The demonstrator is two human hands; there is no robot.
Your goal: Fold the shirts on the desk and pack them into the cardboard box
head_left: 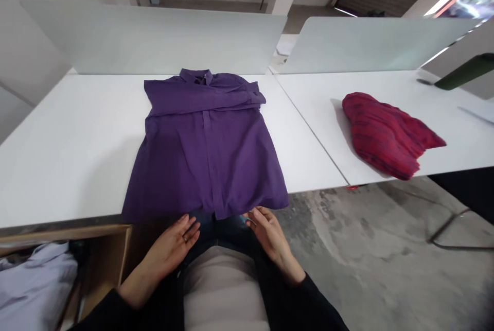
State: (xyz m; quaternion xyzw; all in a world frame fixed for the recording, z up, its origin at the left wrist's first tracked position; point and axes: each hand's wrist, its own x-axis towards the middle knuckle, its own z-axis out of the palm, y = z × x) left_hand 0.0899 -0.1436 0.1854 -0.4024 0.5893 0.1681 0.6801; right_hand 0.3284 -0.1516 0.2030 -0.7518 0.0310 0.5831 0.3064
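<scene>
Purple long-sleeved cloth shirt (204, 151) lies on flat white counter (57, 140), hem (254, 204) over edge. L hand (173, 244): loose, empty grip; R hand (271, 234): narrow, near hem, can't tell if pinching. Best handle hem evenly w/ both, placket (209, 148) straight.

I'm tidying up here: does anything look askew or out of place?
Mildly: the hem of the purple shirt overhangs the front edge of the table, and the red cloth on the right looks bunched, unlike the flat shirt. No spill or damage stands out.
</scene>
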